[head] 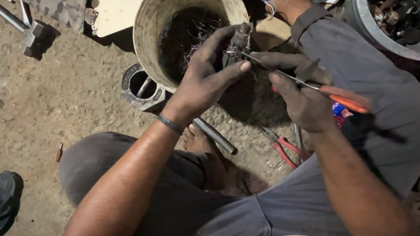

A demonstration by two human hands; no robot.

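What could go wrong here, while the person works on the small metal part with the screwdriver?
The screwdriver in the right hand points toward the left hand, which grips the small metal part; a slip might stab the fingers. Both hands look greasy, so the grip may fail. The part is held over the bucket, so it could drop inside.

The left hand (203, 81) pinched a small metal part (237, 44) over a bucket (147, 25) — the right hand (301, 99) worked a screwdriver (326, 93) against it.
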